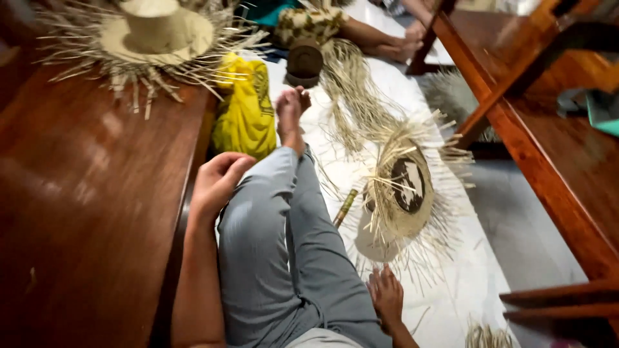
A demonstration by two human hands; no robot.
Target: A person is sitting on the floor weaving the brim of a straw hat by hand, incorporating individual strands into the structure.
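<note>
Seated on the floor in grey trousers, your right hand (387, 298) presses flat on the white mat (451, 303), fingers spread and holding nothing, just below a half-woven straw hat (403, 190) whose loose strands fan outward. Your left hand (216, 180) rests on your raised knee, fingers loosely curled and empty, beside the edge of a dark wooden table (90, 212). A thin bamboo stick (345, 207) lies between your leg and the hat. Past your bare foot (290, 113) sits a yellow bag (248, 109). On the table farther off rests a second unfinished hat (158, 32). Beyond, another person's hands (403, 45) rest on the mat.
</note>
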